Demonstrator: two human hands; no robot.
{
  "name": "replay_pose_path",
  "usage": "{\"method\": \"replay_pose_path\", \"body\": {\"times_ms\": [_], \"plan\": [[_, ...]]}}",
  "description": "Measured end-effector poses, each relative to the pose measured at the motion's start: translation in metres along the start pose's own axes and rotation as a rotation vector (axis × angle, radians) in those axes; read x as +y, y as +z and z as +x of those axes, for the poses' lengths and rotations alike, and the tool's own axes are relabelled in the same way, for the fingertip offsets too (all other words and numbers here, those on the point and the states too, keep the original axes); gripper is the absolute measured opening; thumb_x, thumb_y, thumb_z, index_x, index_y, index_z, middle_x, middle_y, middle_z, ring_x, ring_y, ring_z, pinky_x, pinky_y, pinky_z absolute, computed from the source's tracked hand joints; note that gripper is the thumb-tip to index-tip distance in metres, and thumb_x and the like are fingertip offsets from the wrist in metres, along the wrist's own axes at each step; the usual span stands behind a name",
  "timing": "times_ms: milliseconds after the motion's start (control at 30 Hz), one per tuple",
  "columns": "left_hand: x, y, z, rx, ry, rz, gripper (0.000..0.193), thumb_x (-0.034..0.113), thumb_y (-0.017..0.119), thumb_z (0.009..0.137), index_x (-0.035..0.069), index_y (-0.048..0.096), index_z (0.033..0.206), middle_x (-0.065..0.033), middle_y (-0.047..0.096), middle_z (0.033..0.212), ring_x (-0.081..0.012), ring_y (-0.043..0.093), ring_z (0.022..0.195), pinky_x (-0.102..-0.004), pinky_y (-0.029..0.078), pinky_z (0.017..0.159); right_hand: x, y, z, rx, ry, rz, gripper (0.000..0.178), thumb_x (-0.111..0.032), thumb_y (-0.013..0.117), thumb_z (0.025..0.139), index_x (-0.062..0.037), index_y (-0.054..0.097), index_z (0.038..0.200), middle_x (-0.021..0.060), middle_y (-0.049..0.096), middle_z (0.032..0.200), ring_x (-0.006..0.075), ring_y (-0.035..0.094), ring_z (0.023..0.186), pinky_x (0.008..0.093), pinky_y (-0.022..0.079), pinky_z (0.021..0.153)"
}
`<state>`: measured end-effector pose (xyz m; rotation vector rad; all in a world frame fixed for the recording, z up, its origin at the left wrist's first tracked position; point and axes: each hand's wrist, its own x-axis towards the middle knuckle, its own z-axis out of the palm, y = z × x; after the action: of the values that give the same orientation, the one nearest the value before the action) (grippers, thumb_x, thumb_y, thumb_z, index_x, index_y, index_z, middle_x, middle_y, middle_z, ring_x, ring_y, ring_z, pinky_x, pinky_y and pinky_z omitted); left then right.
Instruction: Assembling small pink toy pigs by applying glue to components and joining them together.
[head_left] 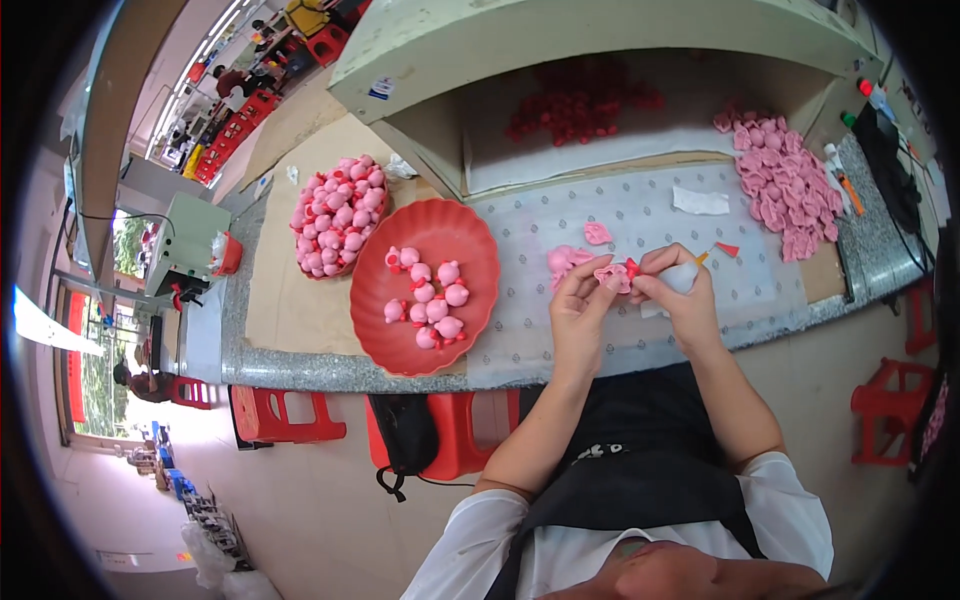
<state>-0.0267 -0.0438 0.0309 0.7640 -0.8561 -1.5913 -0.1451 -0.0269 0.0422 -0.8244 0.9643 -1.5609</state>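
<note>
My left hand (578,318) pinches a pink moulded piece (612,277) with a ruffled edge, above the patterned white sheet. Close against it, the fingertips of my right hand (682,296) grip a small red part (631,267); the two parts meet between my hands. A whitish bottle (682,277) with a yellow nozzle (702,258) shows at my right palm, and it seems tucked into that hand. Just beyond its tip is a small red piece (727,249). Loose pink pieces (568,260) lie behind my left fingers, with another pink piece (597,233) farther back.
Left of my hands, a red scalloped plate (372,325) carries several pink-and-red figures. Beyond it is a heaped container of similar figures (342,215). Pink pieces (785,185) pile up at right. Red parts (580,105) sit inside the pale green booth (600,25). A red stool (455,440) stands below the table.
</note>
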Motion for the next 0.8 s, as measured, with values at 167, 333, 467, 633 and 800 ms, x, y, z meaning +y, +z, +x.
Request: {"method": "replay_pose_path", "body": {"times_ms": [167, 333, 467, 633, 800], "plan": [[-0.013, -0.004, -0.006, -0.03, 0.009, 0.08, 0.022, 0.002, 0.054, 0.076, -0.002, 0.051, 0.097, -0.0079, 0.056, 0.087, -0.0104, 0.054, 0.076, -0.0218, 0.043, 0.069, 0.0, -0.014, -0.012, 0.017, 0.054, -0.148, 0.024, 0.002, 0.058, 0.067, 0.0025, 0.051, 0.091, 0.0049, 0.053, 0.073, 0.0096, 0.052, 0.06, 0.0195, 0.043, 0.051], [-0.013, -0.007, -0.018, -0.032, 0.133, 0.242, 0.021, 0.0, 0.055, 0.075, -0.003, 0.052, 0.095, -0.0078, 0.056, 0.086, -0.0098, 0.054, 0.077, -0.0212, 0.043, 0.069, 0.002, -0.016, -0.023, -0.06, 0.014, -0.228, 0.023, 0.001, 0.058, 0.068, 0.0029, 0.055, 0.09, 0.0045, 0.054, 0.074, 0.0078, 0.05, 0.061, 0.0185, 0.042, 0.05], [-0.015, -0.01, -0.026, -0.054, 0.269, 0.491, 0.021, -0.003, 0.055, 0.072, -0.002, 0.054, 0.094, -0.0071, 0.056, 0.088, -0.0118, 0.053, 0.079, -0.0216, 0.042, 0.07, 0.003, -0.006, -0.029, -0.04, -0.038, -0.258, 0.021, 0.0, 0.057, 0.069, 0.0022, 0.055, 0.089, 0.0047, 0.054, 0.074, 0.0082, 0.051, 0.061, 0.0184, 0.043, 0.05], [0.006, -0.009, -0.032, -0.182, 0.339, 0.691, 0.018, -0.001, 0.056, 0.071, -0.001, 0.058, 0.089, -0.0087, 0.056, 0.086, -0.0128, 0.054, 0.076, -0.0225, 0.043, 0.067, 0.003, -0.014, -0.038, -0.092, -0.004, -0.275, 0.021, 0.001, 0.058, 0.069, 0.0004, 0.055, 0.09, 0.0051, 0.054, 0.08, 0.0088, 0.053, 0.067, 0.0193, 0.043, 0.054], [0.008, -0.01, -0.033, -0.187, 0.383, 0.677, 0.018, -0.002, 0.057, 0.07, 0.0, 0.059, 0.087, -0.0093, 0.056, 0.078, -0.0142, 0.054, 0.072, -0.0226, 0.043, 0.06, 0.006, -0.005, -0.04, -0.082, -0.118, -0.397, 0.02, 0.002, 0.056, 0.07, 0.0018, 0.053, 0.09, 0.0056, 0.054, 0.078, 0.0091, 0.052, 0.066, 0.0196, 0.043, 0.055]]}}
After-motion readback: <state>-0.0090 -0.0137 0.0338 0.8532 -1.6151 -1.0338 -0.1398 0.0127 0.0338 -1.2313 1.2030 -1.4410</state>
